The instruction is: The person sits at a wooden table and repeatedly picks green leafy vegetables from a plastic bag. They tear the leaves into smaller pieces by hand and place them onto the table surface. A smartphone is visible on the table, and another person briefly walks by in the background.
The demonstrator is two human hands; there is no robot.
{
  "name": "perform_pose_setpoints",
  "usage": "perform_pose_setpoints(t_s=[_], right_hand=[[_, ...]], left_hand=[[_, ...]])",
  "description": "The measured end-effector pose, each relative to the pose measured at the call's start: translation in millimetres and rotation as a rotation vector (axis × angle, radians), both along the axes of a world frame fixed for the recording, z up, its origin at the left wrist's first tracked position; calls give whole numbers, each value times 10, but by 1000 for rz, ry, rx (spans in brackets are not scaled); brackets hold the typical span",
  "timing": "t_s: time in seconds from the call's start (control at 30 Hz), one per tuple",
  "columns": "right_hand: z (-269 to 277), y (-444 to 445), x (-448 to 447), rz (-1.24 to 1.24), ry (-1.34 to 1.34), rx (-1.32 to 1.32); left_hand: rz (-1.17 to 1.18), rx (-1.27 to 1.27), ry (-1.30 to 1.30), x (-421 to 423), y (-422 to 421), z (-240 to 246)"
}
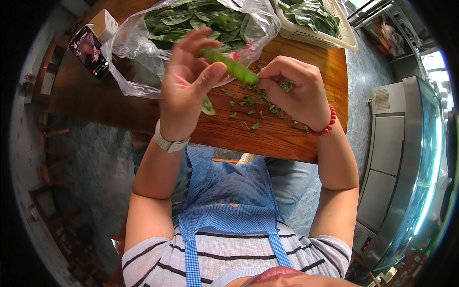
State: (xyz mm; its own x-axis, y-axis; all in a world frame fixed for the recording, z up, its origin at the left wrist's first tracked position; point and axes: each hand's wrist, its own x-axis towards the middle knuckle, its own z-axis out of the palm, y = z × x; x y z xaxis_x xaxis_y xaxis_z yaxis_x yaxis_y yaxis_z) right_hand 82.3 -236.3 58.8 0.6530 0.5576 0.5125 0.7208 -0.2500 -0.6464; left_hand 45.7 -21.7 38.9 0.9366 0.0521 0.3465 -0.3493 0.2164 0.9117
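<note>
A flat green snow pea pod, slightly blurred, is held above the wooden table. My left hand holds the pod near one end, with the thumb below it and the fingers raised. At the other end, the thumb and forefinger of my right hand pinch the tip. Behind my left hand lies an open clear plastic bag full of pods. Small green trimmings are scattered on the wood under and around my right hand. Another pod lies partly hidden beside my left wrist.
A cream plastic basket with green pods stands at the table's far right. A phone leans against a small box at the far left. A glass-fronted refrigerated cabinet stands on the right, beyond the table edge.
</note>
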Motion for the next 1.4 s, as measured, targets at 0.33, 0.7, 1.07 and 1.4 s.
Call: perform_pose_setpoints(t_s=[0.33, 0.7, 1.07, 1.4], right_hand=[[48, 50, -65, -115, -220, -11], [-79, -39, 71, -149, 94, -60], [145, -74, -1, -10, 669, 154], [66, 98, -107, 22, 412, 170]], left_hand=[[283, 844, -553, -79, -64, -19], [-19, -125, 149, -118, 40, 2], [-316, -288, 228, -86, -54, -52], [-549, -254, 375, -71, -41, -17]])
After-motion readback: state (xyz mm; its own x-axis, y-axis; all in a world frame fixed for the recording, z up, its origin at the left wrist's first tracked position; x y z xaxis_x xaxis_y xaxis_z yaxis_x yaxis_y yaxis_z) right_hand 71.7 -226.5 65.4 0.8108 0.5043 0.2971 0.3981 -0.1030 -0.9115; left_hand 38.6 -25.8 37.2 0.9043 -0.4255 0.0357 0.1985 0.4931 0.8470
